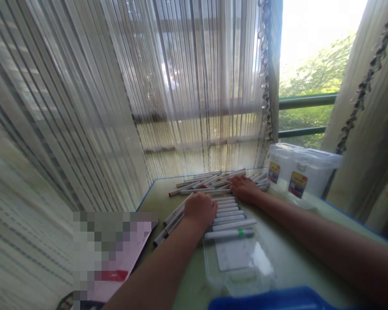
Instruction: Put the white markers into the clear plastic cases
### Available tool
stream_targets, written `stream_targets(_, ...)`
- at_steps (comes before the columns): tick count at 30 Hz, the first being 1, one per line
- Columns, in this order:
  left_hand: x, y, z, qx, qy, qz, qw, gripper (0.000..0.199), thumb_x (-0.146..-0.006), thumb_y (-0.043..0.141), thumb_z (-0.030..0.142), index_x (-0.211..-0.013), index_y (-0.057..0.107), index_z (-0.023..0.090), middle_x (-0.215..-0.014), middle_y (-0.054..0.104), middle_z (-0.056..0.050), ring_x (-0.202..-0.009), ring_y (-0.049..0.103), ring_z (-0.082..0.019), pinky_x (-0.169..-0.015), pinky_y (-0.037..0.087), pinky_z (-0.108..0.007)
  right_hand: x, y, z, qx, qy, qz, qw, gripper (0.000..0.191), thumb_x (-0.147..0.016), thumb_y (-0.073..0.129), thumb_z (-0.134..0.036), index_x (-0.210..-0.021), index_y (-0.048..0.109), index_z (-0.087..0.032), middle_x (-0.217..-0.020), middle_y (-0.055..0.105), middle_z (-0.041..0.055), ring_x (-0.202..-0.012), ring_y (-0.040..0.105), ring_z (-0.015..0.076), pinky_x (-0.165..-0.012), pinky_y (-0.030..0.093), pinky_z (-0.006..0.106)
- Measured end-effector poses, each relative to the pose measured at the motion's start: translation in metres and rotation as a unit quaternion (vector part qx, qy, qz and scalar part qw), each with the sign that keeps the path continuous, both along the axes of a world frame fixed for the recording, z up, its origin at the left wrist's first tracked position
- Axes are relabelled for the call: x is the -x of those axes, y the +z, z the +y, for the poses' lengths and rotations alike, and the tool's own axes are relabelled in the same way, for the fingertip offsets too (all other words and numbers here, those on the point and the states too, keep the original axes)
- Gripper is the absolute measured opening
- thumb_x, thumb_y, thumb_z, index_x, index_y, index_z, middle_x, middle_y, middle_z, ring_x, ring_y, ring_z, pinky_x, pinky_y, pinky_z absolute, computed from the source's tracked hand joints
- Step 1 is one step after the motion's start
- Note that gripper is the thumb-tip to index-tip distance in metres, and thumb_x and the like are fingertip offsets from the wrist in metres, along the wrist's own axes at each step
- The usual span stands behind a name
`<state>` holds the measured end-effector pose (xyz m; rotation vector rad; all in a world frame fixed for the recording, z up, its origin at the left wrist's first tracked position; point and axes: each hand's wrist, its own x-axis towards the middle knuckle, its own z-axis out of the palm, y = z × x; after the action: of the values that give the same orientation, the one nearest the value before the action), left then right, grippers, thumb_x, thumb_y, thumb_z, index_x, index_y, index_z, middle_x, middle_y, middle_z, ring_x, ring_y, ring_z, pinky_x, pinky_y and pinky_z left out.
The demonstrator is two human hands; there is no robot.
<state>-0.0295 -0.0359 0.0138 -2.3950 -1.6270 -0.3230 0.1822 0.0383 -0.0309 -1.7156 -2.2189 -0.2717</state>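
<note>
A heap of white markers [207,181], some with coloured ends, lies across the far part of the table. My right hand [244,188] rests on the right side of this heap, fingers stretched out over the markers. Closer in, my left hand [198,209] is closed, its fingers curled at the left ends of a row of markers [228,215]. What it grips, if anything, is hidden. The row lies side by side on a clear plastic case [239,271]. More markers with dark ends [168,226] lie just left of my left hand.
Two clear plastic boxes [317,165] with labels stand at the table's back right. A blue object [271,299] is at the near edge. Sheer striped curtains [194,86] hang behind the pale green table [297,245]. A blurred-out pink shape [129,254] is at left.
</note>
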Motion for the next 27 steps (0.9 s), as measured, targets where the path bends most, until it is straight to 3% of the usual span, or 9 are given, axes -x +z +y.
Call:
stream_targets(9,0.001,0.001,0.002,0.002,-0.015,0.007,1.0,0.034,-0.087,0.041,0.035,-0.088,0.068,0.014,-0.091,0.068,-0.012,-0.088,0.064,-0.025,-0.073,0.051,-0.036,-0.004,-0.001,0.007,0.029,0.036,0.002,0.999,0.049,-0.091,0.029,-0.035,-0.135,0.046,-0.022,-0.14,0.047,0.007,-0.126,0.043,0.0263,-0.104,0.032,0.044)
stream_targets(16,0.002,-0.002,0.002,-0.009,-0.031,0.006,0.999,0.034,-0.087,0.041,0.034,-0.089,0.068,0.015,-0.09,0.068,-0.011,-0.09,0.064,-0.024,-0.077,0.05,-0.034,-0.01,-0.007,0.007,0.017,0.052,0.009,0.998,0.046,-0.09,0.032,-0.038,-0.125,0.057,-0.022,-0.123,0.056,0.0113,-0.113,0.051,0.0249,-0.099,0.037,0.04)
stream_targets(22,0.0,-0.003,0.005,0.001,-0.027,-0.001,1.0,0.033,-0.086,0.041,0.032,-0.088,0.068,0.014,-0.09,0.068,-0.012,-0.089,0.064,-0.025,-0.076,0.051,-0.037,-0.014,-0.008,0.007,0.018,0.06,0.0,0.998,0.047,-0.091,0.029,-0.037,-0.128,0.054,-0.022,-0.14,0.046,0.0067,-0.125,0.044,0.025,-0.104,0.033,0.041)
stream_targets(27,-0.001,-0.002,0.005,-0.003,-0.031,0.006,1.0,0.034,-0.087,0.04,0.032,-0.087,0.069,0.013,-0.09,0.068,-0.013,-0.088,0.064,-0.025,-0.077,0.05,-0.037,-0.011,-0.004,0.001,0.033,0.071,-0.005,0.997,0.049,-0.092,0.027,-0.037,-0.13,0.053,-0.021,-0.137,0.05,0.0058,-0.124,0.046,0.0234,-0.105,0.033,0.04)
